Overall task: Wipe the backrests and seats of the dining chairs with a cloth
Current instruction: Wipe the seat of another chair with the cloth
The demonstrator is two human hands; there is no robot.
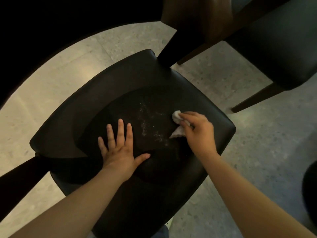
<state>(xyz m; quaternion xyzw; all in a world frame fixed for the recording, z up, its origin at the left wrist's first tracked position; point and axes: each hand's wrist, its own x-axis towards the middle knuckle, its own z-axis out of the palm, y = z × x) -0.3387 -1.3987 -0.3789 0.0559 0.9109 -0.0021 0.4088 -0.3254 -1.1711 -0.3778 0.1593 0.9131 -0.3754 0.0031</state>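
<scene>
Left hand lay flat on the chair seat, palm down, fingers straight and spread, thumb out to the side. It held nothing and only pressed on the black upholstery, around the middle toward the near edge.

Right hand had the cloth: fingers curled over it, with the small white wad pinched against the seat. One bunched end stuck out past the fingertips, and a loose flap trailed under the palm. The cloth sat on the seat surface, close to the right corner.

Between the two hands, at the seat's centre, there was a scatter of pale specks (dust or crumbs, couldn't tell which). The cloth was just beside their right fringe, the left fingertips just beside their left.

The seat was glossy black and dished in the middle. A dark bar ran off its left corner (leg or frame, unclear).

A second chair with a dark seat and brown wooden legs stood past the far-right edge, apart from the first. Speckled grey stone floor underneath. A dark rounded shape at the right border was unidentifiable.
</scene>
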